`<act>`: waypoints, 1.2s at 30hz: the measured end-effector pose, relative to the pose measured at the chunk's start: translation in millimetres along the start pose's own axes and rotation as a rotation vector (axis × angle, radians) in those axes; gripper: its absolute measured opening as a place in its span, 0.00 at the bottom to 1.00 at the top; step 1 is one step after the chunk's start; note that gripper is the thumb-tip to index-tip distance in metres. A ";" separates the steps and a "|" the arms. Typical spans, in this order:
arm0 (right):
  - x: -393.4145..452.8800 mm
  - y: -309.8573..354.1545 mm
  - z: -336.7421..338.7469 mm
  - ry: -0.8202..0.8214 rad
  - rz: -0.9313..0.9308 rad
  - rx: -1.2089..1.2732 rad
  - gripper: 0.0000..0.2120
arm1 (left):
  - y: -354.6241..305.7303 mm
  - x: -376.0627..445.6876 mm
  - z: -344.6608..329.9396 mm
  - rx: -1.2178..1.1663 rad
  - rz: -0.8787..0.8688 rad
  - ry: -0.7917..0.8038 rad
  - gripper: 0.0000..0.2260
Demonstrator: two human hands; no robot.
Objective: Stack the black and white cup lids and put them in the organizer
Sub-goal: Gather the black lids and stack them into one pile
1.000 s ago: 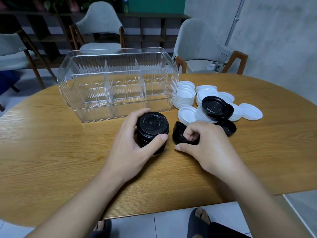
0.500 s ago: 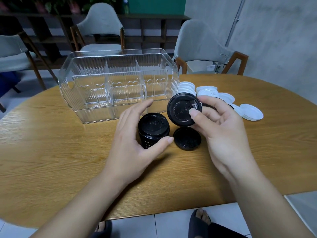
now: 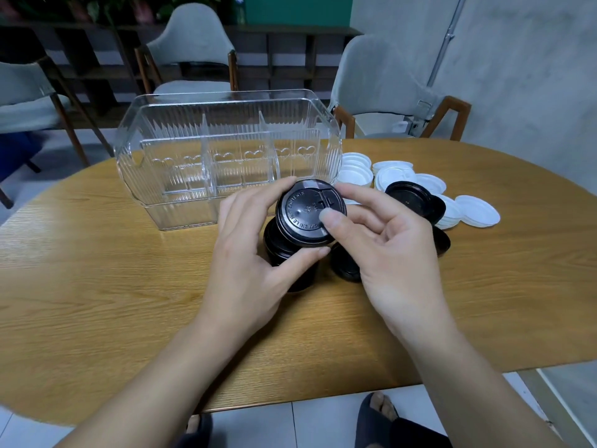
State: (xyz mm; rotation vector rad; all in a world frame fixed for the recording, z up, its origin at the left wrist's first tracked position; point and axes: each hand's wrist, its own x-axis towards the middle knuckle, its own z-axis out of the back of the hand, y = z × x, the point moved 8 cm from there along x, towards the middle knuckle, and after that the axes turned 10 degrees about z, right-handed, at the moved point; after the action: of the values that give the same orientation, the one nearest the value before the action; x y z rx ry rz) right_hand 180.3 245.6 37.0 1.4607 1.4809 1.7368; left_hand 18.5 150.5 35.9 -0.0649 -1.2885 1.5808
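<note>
Misalignment looms: right hand point(image 3: 384, 240) pinches a tilted black lid point(image 3: 308, 215) above the black stack point(image 3: 284, 250) that left hand point(image 3: 248, 253) cups on the tabletop point(image 3: 97, 286), so seating it crooked could topple the stack.

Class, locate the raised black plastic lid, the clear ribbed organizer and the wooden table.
Raised black plastic lid point(image 3: 307, 215): head view, embossed top.
Clear ribbed organizer point(image 3: 155, 176): head view, front wall.
Wooden table point(image 3: 97, 286): head view, bare surface.
</note>
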 end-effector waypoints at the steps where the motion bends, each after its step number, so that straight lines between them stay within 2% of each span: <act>1: 0.2 2.1 0.0 0.015 0.026 -0.037 0.18 | 0.1 0.4 1.0 -0.003 0.000 0.005 0.34; 6: 1.3 12.7 -0.5 0.155 0.175 -0.353 0.27 | 3.1 0.4 3.8 -0.025 0.014 0.026 0.32; 9: 1.1 13.5 3.7 0.161 0.229 -0.434 0.30 | 6.1 0.4 1.7 -0.021 0.024 0.055 0.31; 12: 1.6 12.2 1.1 0.215 0.209 -0.456 0.38 | 6.5 -0.4 -0.3 0.004 0.005 0.072 0.31; 16: 1.6 10.6 -5.5 0.270 0.200 -0.485 0.34 | 6.8 -1.8 -0.3 0.017 -0.004 0.096 0.34; 20: 5.9 0.3 0.3 0.188 0.152 -0.413 0.27 | 25.1 -2.7 -9.3 -0.047 0.140 0.214 0.49; 23: 5.4 -11.9 -4.3 0.198 0.087 -0.385 0.26 | 40.5 -6.0 -19.3 -0.074 0.242 0.277 0.55; 30: -2.3 -17.8 -22.3 0.274 0.106 -0.573 0.26 | 49.3 -9.8 -26.3 -0.111 0.313 0.282 0.50; 36: 0.2 -24.0 -21.1 0.373 0.038 -0.542 0.33 | 52.9 -8.5 -26.7 -0.100 0.337 0.290 0.48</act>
State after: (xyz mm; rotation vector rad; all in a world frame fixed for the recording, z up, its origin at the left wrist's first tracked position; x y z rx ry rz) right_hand 154.5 244.5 18.3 0.9240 1.0101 2.2926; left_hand 3.3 169.3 -18.9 -0.5798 -1.1666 1.7112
